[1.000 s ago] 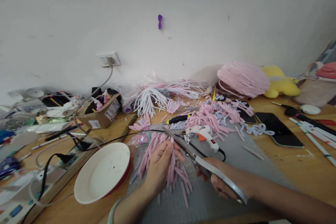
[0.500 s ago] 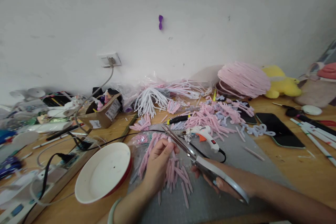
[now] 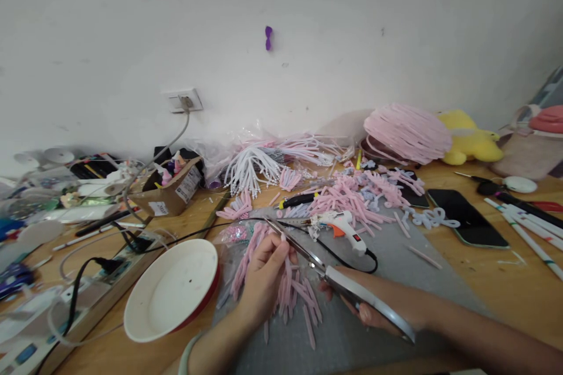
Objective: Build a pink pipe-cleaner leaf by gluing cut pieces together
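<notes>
Between the thumb and fingers of my left hand [image 3: 265, 269] a pink pipe cleaner [image 3: 288, 268] is pinched, much of it hidden by the fingers. My right hand [image 3: 372, 304] is wrapped round the handles of a pair of silver scissors [image 3: 336, 275]. The blades point up and left and lie just beyond my left fingertips, close to the pipe cleaner's tip; whether they touch it I cannot tell. Below my left hand, cut pink pipe cleaner pieces [image 3: 310, 328] lie on the grey mat [image 3: 360, 345].
A white glue gun [image 3: 347, 231] with its black cord lies behind the scissors. More pink pieces [image 3: 347, 199] are heaped beyond it. A white round dish [image 3: 169, 290] and a power strip [image 3: 94, 299] stand at left, a phone [image 3: 466, 217] at right. White pipe cleaners [image 3: 250, 167] lie by the wall.
The scissors have shifted slightly left, and their blades look closer together across my left fingertips. My left hand keeps its pinch almost in place.
</notes>
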Available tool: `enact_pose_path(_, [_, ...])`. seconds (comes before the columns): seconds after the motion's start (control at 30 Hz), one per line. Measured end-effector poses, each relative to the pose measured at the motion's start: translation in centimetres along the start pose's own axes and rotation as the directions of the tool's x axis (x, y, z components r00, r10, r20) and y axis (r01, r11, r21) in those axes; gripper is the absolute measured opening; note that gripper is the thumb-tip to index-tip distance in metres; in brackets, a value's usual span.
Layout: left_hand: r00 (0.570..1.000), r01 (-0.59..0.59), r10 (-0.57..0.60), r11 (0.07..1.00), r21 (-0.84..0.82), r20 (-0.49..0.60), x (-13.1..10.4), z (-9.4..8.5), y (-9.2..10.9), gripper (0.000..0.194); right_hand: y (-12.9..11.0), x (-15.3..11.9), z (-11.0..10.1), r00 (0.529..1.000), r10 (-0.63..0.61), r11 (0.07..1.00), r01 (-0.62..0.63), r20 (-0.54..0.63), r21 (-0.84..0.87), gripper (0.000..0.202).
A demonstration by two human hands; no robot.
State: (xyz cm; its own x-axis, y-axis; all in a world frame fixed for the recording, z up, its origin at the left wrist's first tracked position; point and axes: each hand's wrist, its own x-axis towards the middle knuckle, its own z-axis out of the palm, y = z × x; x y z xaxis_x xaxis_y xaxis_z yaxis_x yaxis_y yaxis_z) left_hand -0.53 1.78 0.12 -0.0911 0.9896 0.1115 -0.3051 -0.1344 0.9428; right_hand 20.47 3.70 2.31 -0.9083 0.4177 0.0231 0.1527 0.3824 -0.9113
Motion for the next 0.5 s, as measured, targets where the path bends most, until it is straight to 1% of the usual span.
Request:
enact_pose_path(0.1, [1.000, -0.005, 0.005, 1.000, 0.020, 0.006, -0.02, -0.01, -0.05, 0.032, -0.01, -0.02, 0.01, 1.000, -0.014, 1.000, 0.014, -0.013, 0.011, 0.067])
enact_pose_path(0.3, [1.000, -0.026, 0.026, 0.999, 0.046, 0.012, -0.15, -0.13, -0.13, 0.030, 0.73, -0.07, 0.33, 0.999, -0.036, 0.999, 0.036, -0.022, -0.001, 0.063])
enact_pose_path(0.5, [0.999, -0.031, 0.030, 0.999, 0.014, 0.027, -0.15, -0.08, -0.17, 0.028, 0.91, 0.13, 0.54, 0.999, -0.032, 0.999, 0.031, -0.034, -0.016, 0.064])
